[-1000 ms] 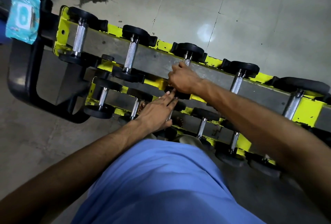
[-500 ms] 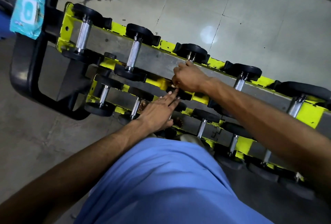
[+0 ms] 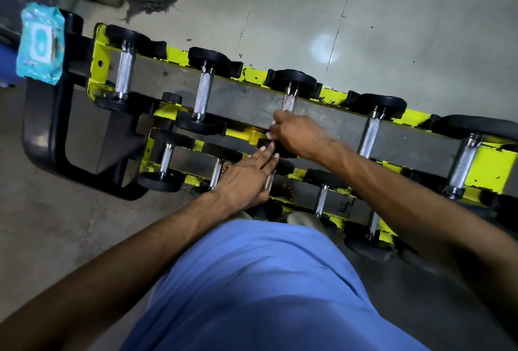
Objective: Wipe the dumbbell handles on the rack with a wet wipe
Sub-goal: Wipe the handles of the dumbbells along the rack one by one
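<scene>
On the yellow rack (image 3: 493,165), right hand (image 3: 300,134) grips a dumbbell handle (image 3: 288,102), left hand (image 3: 244,179) flat beside.

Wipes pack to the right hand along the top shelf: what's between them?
In the head view, two dumbbells: first dumbbell and second dumbbell, handles uncovered, sit between the wipes pack and the right hand, which grips the third dumbbell.
</scene>
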Motion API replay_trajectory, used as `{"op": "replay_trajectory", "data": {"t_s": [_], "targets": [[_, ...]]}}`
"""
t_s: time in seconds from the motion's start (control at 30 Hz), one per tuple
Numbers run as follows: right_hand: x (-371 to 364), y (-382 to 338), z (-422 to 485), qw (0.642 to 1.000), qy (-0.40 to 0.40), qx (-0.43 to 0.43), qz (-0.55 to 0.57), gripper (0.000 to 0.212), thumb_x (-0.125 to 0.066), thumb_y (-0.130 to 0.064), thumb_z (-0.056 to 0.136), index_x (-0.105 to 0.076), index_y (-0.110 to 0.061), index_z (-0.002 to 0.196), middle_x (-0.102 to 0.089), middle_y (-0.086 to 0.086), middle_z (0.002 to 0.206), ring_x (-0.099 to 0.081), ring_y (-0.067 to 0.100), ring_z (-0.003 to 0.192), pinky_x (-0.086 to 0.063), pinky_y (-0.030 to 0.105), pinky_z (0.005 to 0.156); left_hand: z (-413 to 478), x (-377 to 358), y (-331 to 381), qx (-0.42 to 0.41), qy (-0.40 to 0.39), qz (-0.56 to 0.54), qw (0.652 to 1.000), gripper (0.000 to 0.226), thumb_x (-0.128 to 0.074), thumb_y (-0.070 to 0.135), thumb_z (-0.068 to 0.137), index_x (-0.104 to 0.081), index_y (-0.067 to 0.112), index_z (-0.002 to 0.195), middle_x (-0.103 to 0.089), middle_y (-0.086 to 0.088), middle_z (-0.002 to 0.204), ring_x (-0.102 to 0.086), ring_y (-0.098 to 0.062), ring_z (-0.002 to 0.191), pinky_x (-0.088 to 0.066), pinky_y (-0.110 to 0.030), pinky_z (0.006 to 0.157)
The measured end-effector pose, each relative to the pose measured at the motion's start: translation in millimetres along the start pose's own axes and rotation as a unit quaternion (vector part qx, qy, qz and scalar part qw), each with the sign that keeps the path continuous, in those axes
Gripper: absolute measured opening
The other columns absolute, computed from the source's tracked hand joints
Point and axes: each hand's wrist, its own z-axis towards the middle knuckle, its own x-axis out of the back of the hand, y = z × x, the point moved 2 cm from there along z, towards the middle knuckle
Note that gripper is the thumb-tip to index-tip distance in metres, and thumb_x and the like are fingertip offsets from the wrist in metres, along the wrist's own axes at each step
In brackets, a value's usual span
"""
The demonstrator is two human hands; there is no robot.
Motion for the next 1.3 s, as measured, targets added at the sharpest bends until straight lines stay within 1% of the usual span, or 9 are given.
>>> {"op": "replay_trajectory", "data": {"t_s": [0.1,0.27,0.4,0.53,0.73,0.87,1.03,1.17,1.3], "targets": [[8.9,3.7,24.6,0.982,-0.055,0.128,-0.13,0.015,-0.061,-0.032,0.089,-0.073,-0.022,0.09,-0.061,-0.004,0.092,-0.051,0.023,0.098,-0.041,0.04,0.082,0.7,1.9,1.4,0.003,0.004,0.004,1.0,0.096,-0.065,0.038,0.095,-0.01,0.009,0.168,0.008,-0.012,0.175,-0.006,-0.025,0.162,-0.023,-0.042,0.129],[19.2,8.9,69.0,0.937,-0.242,0.099,-0.232,0.023,-0.05,-0.031,0.099,-0.068,-0.02,0.108,-0.071,0.002,0.107,-0.055,0.024,0.117,-0.028,0.047,0.112,0.3,0.3,6.3,0.002,0.011,0.008,1.0,0.094,-0.064,0.038,0.095,-0.011,0.009,0.167,0.009,-0.012,0.175,-0.006,-0.025,0.162,-0.021,-0.042,0.13],[21.5,-14.3,76.7,0.903,-0.392,0.034,-0.174,0.011,-0.052,-0.027,0.098,-0.062,-0.023,0.099,-0.065,-0.003,0.105,-0.062,0.021,0.101,-0.039,0.036,0.102,4.4,-1.4,11.2,-0.001,0.019,0.005,1.0,0.088,-0.068,0.036,0.091,-0.027,0.008,0.163,-0.008,-0.015,0.175,-0.016,-0.029,0.16,-0.025,-0.043,0.129],[24.3,-15.1,75.5,0.892,-0.433,0.02,-0.127,0.024,-0.05,-0.028,0.097,-0.052,-0.02,0.074,-0.06,-0.001,0.096,-0.055,0.023,0.089,-0.042,0.038,0.103,5.8,-1.5,10.9,0.001,0.032,0.007,0.999,0.084,-0.067,0.035,0.092,-0.03,0.009,0.163,-0.008,-0.013,0.175,-0.015,-0.028,0.161,-0.023,-0.04,0.128],[27.5,6.0,79.7,0.946,-0.278,0.066,-0.154,0.027,-0.047,-0.034,0.098,-0.069,-0.02,0.101,-0.07,0.005,0.11,-0.059,0.026,0.11,-0.034,0.041,0.107,0.9,-3.7,0.1,0.013,0.007,0.004,1.0,0.095,-0.064,0.037,0.097,-0.007,0.011,0.168,0.014,-0.01,0.174,-0.003,-0.024,0.162,-0.017,-0.042,0.131],[4.7,4.4,58.2,0.949,-0.287,0.091,-0.093,0.033,-0.045,-0.042,0.099,-0.07,-0.024,0.109,-0.069,0.004,0.108,-0.052,0.028,0.109,-0.038,0.042,0.101,1.3,-0.7,2.4,0.002,0.001,0.006,1.0,0.095,-0.064,0.035,0.094,-0.009,0.011,0.168,0.011,-0.011,0.175,-0.005,-0.024,0.162,-0.018,-0.041,0.131],[26.8,14.3,50.0,0.984,-0.087,0.102,-0.118,0.012,-0.064,-0.027,0.088,-0.073,-0.02,0.091,-0.064,0.004,0.096,-0.052,0.028,0.102,-0.041,0.042,0.085,0.7,1.2,4.4,0.006,0.001,0.001,1.0,0.096,-0.064,0.035,0.094,-0.007,0.009,0.168,0.011,-0.012,0.175,-0.005,-0.025,0.162,-0.02,-0.043,0.13],[3.2,6.0,6.2,0.991,0.047,-0.106,0.071,0.013,-0.067,-0.017,0.085,-0.064,-0.016,0.098,-0.064,0.008,0.095,-0.063,0.031,0.087,-0.049,0.036,0.066,-3.5,1.9,1.6,0.008,-0.007,-0.003,1.0,0.096,-0.063,0.034,0.095,-0.005,0.01,0.168,0.014,-0.011,0.174,-0.002,-0.024,0.162,-0.016,-0.04,0.131],[-27.0,-7.8,-28.8,0.889,0.141,-0.316,0.299,0.011,-0.069,-0.021,0.088,-0.059,-0.016,0.092,-0.068,0.004,0.084,-0.062,0.022,0.072,-0.047,0.029,0.06,-1.8,5.5,4.6,0.004,0.011,-0.012,1.0,0.094,-0.062,0.034,0.095,-0.008,0.009,0.168,0.012,-0.011,0.175,-0.004,-0.023,0.162,-0.014,-0.036,0.131]]}}
